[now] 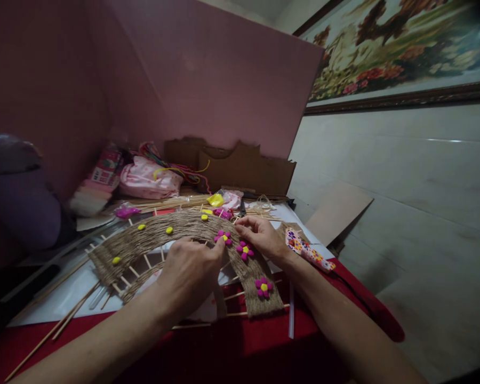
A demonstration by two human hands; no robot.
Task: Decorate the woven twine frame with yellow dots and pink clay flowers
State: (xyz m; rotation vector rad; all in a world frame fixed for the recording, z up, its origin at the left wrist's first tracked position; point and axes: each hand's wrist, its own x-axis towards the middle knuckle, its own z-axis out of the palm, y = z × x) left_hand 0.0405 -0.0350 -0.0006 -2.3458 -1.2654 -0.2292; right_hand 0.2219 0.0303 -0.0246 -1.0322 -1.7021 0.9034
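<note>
A twine-woven arch [188, 226] on thin wooden sticks stands in front of me. My left hand [192, 274] is closed at its inner edge, with the thumb tip against a magenta and yellow flower [223, 238]; the curled fingers are mostly hidden. My right hand [260, 237] pinches at the outer edge just above that flower; what lies between its fingertips is too small to make out. Below it sit a second flower [245, 249] and a third flower [263, 287]. Several yellow dots [169, 230] lie along the arch's left part.
A floral-patterned glue gun [308, 249] lies right of my right hand on the red cloth [304, 325]. Behind the arch are wooden sticks [164, 205], yellow clay [216, 200], a pink cloth bundle [150, 178] and torn cardboard [244, 168]. Loose sticks [60, 322] jut out front left.
</note>
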